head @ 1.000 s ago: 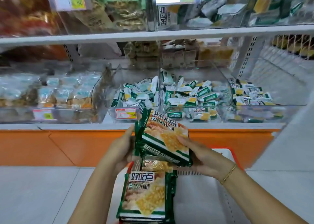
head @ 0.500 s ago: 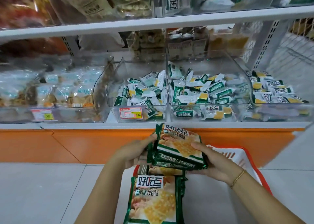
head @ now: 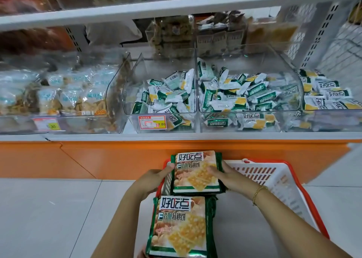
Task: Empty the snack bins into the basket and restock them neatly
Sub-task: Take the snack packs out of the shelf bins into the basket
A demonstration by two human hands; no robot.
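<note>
A stack of green cracker packets [head: 195,172] lies flat at the far end of the white basket with the red rim [head: 274,177]. My left hand [head: 154,177] grips its left edge and my right hand [head: 227,176] grips its right edge, thumb on the top packet. A second stack of the same packets [head: 180,226] sits nearer to me in the basket. On the shelf above, two clear bins [head: 162,93] [head: 248,93] hold loose small green-and-white snack packs.
A third pile of the same small packs [head: 329,95] lies at the right. Left of the clear bins, another bin [head: 58,97] holds blue-and-white bagged snacks. An orange shelf base [head: 98,157] runs below the bins. White floor tiles [head: 49,218] spread to the left.
Both hands have lowered the stack from in front of the shelf down into the far end of the basket, and it now lies flat instead of tilted. The camera has tipped downward.
</note>
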